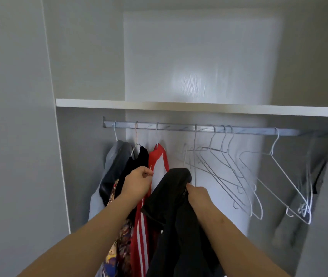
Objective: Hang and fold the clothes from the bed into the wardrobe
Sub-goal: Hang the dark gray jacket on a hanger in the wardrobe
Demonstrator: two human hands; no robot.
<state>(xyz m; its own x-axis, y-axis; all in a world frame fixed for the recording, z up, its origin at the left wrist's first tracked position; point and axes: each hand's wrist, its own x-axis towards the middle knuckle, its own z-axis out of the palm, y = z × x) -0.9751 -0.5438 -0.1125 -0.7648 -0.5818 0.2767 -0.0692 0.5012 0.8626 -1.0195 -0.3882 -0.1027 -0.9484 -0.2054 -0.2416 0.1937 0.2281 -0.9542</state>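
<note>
I face an open wardrobe with a metal rail (179, 127). A black garment (171, 206) hangs from a wire hanger whose hook (195, 148) sits over the rail. My right hand (198, 196) grips the garment's upper edge. My left hand (138, 183) has its fingers curled and pinches at the white panel of the red and white striped jacket (159, 162), which hangs just left of the black garment. What the left fingers pinch is partly hidden.
On the rail's left hang a grey garment (115, 162), a black one (139, 162) and a patterned one (117, 246). Several empty wire hangers (239, 176) hang to the right. A white shelf (199, 108) runs above the rail. Wardrobe side walls close in left and right.
</note>
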